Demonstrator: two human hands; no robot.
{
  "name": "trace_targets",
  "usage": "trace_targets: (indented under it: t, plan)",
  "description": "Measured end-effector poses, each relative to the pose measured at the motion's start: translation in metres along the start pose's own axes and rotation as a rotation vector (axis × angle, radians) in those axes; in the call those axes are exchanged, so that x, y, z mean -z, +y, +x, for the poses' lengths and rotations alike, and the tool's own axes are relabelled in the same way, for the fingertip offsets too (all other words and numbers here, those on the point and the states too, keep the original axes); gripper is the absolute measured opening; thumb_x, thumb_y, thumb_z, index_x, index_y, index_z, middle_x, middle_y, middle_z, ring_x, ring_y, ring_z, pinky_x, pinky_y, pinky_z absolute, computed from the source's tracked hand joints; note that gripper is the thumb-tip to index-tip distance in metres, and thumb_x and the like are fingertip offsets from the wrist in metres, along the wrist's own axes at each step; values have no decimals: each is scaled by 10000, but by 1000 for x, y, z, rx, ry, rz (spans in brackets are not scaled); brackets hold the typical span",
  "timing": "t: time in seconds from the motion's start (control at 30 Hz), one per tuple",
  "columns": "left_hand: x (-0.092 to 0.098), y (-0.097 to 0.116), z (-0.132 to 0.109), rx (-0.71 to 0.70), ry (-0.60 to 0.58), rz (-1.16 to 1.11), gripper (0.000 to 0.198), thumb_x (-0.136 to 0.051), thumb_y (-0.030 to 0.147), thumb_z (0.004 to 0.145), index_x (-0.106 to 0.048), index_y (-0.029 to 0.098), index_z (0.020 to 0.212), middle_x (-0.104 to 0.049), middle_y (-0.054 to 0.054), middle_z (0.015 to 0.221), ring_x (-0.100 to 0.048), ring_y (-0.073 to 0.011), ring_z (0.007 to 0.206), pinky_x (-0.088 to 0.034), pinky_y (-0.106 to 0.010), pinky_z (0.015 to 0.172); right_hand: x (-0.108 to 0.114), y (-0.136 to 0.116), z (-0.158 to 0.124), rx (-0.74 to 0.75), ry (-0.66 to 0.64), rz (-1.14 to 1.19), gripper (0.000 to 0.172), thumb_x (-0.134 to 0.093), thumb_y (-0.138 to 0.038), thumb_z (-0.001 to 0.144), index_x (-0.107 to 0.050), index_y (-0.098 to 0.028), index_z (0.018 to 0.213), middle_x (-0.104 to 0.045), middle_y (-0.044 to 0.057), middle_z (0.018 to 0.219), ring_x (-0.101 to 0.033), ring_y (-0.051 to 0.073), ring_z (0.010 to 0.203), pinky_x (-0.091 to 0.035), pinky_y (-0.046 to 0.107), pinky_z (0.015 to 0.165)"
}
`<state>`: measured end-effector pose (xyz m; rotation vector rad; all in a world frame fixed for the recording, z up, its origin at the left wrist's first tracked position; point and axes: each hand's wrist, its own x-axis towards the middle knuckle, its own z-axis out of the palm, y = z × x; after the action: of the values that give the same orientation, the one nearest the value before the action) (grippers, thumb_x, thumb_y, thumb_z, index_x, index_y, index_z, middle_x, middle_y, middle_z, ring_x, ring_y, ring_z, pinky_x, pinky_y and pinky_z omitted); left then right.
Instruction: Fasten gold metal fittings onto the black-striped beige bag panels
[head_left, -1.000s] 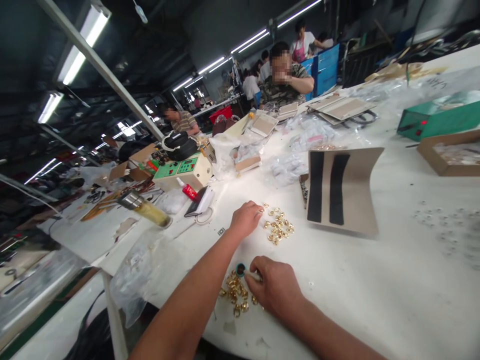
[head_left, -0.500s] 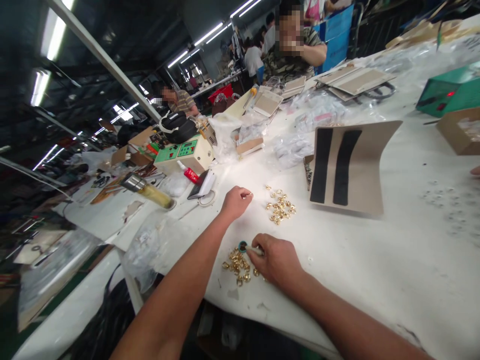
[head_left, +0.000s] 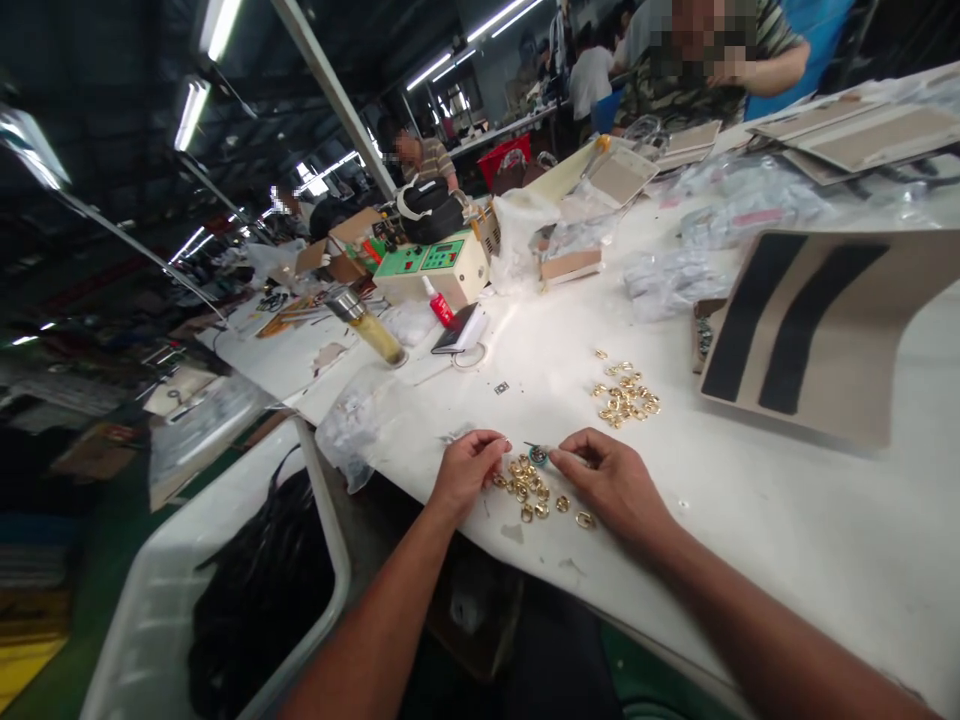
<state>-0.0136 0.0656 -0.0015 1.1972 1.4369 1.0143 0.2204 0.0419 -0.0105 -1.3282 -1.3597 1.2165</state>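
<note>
My left hand (head_left: 471,472) is closed in a pinch above the near pile of gold metal rings (head_left: 527,482). A tiny bright spot shows at its fingertips; what it is I cannot make out. To the right of that pile, my right hand (head_left: 613,482) grips a thin tool with a pale handle, mostly hidden by the fingers, and its slim dark tip points left. Just under the tool sits a small teal round container (head_left: 538,456) with dark contents. A second pile of gold rings (head_left: 628,396) lies farther off.
A beige panel with black strips (head_left: 802,335) stands at right. Beyond are a bottle (head_left: 375,335), a red tube (head_left: 439,306), a notebook (head_left: 460,330) and a control box (head_left: 435,268). A white bin (head_left: 142,600) stands lower left. Other people sit behind.
My left hand has come back from near the far pile to the near pile, beside my right hand. The view has swung left, and a small dark-and-white piece now shows where my left hand was.
</note>
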Motion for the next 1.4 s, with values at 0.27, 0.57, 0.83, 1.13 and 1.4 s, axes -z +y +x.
trace_targets:
  t: [0.27, 0.57, 0.83, 1.13, 1.4]
  plan:
    - [-5, -7, 1, 17, -57, -114, 417, -890, 469, 721, -723, 146, 924, -678, 4, 712, -513, -69, 566, -389, -185, 528, 0, 7, 3, 4, -28, 19, 354, -710, -558, 878, -717, -205, 892, -710, 26, 761, -581, 165, 657, -436, 298, 609]
    - [-1, -5, 0, 40, -119, -143, 423, -903, 475, 717, -726, 147, 917, -742, -35, 817, -510, -63, 573, -391, -194, 546, -1, 7, 2, -4, -46, 18, 350, -722, -549, 877, -728, -200, 898, -694, 17, 730, -543, 147, 615, -405, 287, 571]
    - [-2, -6, 0, 41, -123, -132, 440, -903, 491, 717, -730, 147, 931, -714, -14, 762, -526, -72, 589, -419, -201, 579, -1, 6, 0, -3, -59, 4, 341, -725, -541, 879, -727, -200, 899, -691, 10, 714, -565, 153, 639, -418, 278, 580]
    - [-3, -5, -1, 41, -124, -106, 432, -901, 494, 708, -734, 149, 906, -706, -12, 751, -533, -82, 589, -426, -214, 581, -1, 5, 0, 18, -54, 2, 354, -711, -544, 880, -722, -191, 894, -680, 17, 708, -552, 157, 625, -407, 283, 574]
    - [-4, -2, -1, 44, -107, -127, 453, -900, 502, 702, -734, 145, 925, -751, -52, 842, -523, -77, 592, -410, -207, 564, -1, 7, 1, 2, -50, 17, 320, -730, -518, 879, -732, -199, 904, -697, 6, 732, -567, 152, 643, -421, 281, 595]
